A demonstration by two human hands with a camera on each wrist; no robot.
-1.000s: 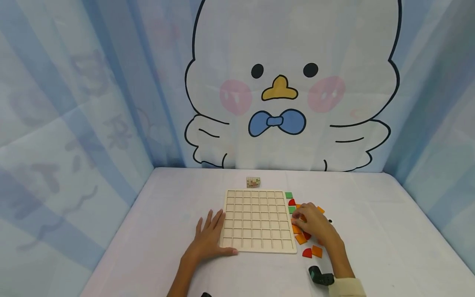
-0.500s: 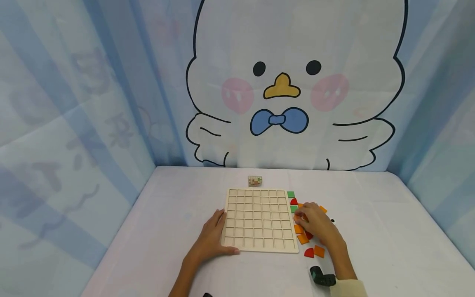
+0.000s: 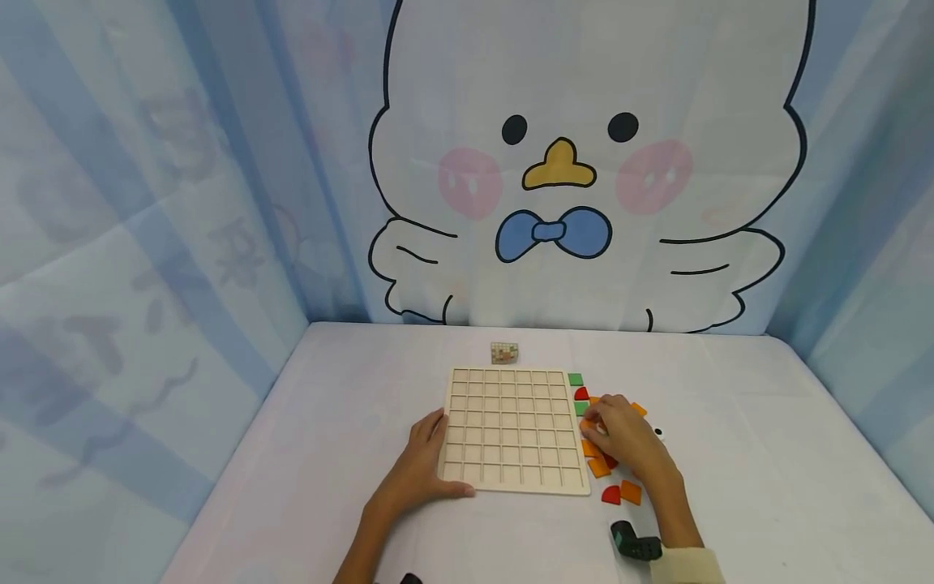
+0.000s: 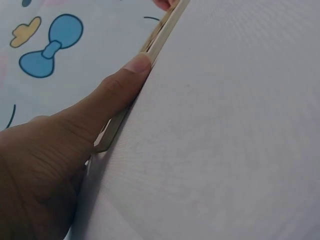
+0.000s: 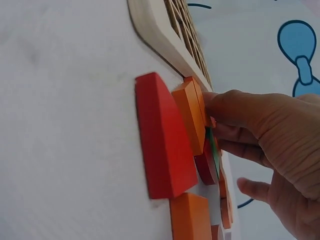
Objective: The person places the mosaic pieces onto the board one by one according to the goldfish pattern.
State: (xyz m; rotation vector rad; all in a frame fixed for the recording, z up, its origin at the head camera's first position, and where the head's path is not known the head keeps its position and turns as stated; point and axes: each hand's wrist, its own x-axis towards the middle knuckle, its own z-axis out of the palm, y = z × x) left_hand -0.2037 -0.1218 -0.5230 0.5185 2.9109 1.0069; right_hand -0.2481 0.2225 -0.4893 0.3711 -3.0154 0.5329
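Note:
A pale wooden grid board (image 3: 516, 430) lies on the table with its square cells uncovered. My left hand (image 3: 422, 466) spans its near left corner, thumb along the front edge and fingers along the left edge; in the left wrist view the thumb (image 4: 112, 95) presses the board's side. Right of the board, my right hand (image 3: 623, 434) pinches an orange tile (image 3: 587, 425) between thumb and fingertips, among loose tiles. In the right wrist view, a red quarter-round tile (image 5: 162, 140) and an orange tile (image 5: 190, 117) lie close to that hand, whose fingers are partly hidden behind one another.
Green tiles (image 3: 576, 380) and more red and orange ones line the board's right side. A round black-and-white piece (image 3: 658, 431) lies beyond the right hand. Behind the board is a small patterned card (image 3: 504, 353). A curtain with a cartoon bird (image 3: 569, 284) hangs behind the table.
My left hand's fingers have drawn together from a spread pose along the board's left edge. My right hand stays at the same tiles. The whole view shifts slightly.

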